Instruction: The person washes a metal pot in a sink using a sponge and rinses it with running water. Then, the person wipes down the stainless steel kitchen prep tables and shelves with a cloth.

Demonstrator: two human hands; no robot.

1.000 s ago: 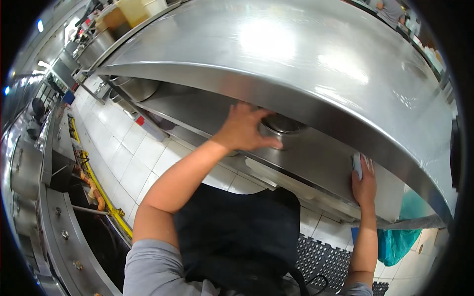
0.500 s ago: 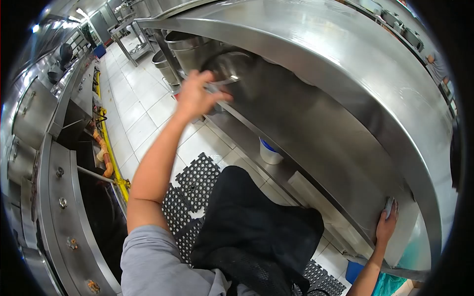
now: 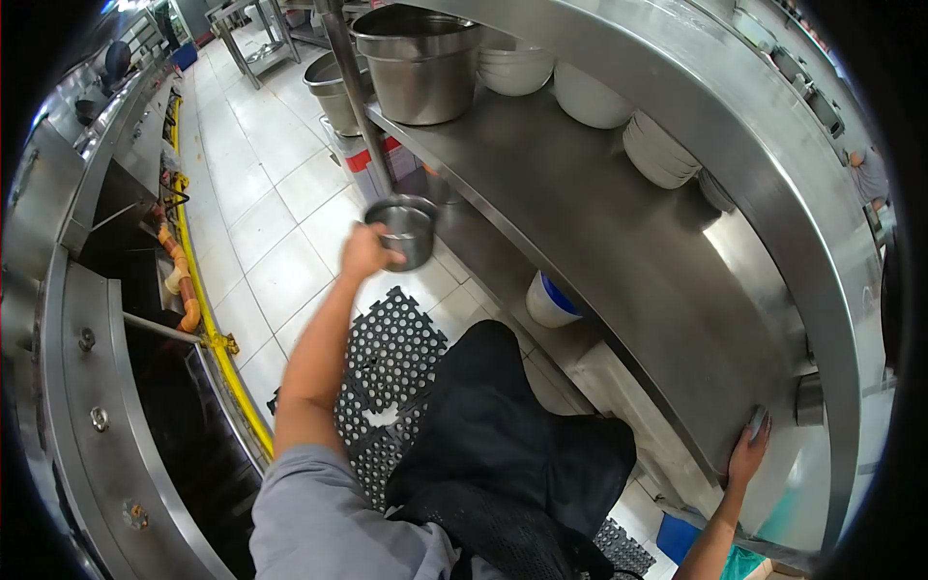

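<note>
My left hand [image 3: 368, 251] is closed on the rim of a small round metal pot [image 3: 414, 237]. It holds the pot above the tiled floor, just outside the front edge of the stainless steel shelf [image 3: 580, 203]. At the right end of that shelf, my right hand [image 3: 748, 454] rests on the metal surface, fingers closed around a small grey pad [image 3: 758, 420]. Whether the pad is a sponge or a folded cloth I cannot make out. A metal container [image 3: 810, 399] stands beside the right hand, partly hidden by the counter edge.
Along the shelf's back sit a large steel pot [image 3: 416, 82], a white bowl [image 3: 592, 97] and stacked white bowls [image 3: 662, 153]. A white tub with blue inside [image 3: 553, 300] is on the lower shelf. Perforated black mats [image 3: 391, 353] cover floor beneath me. A yellow pipe [image 3: 208, 280] runs left.
My left hand has brought the metal pot out from the shelf and lower. My right hand stays near the shelf's right end. The view has shifted, showing the bowls at the back.
</note>
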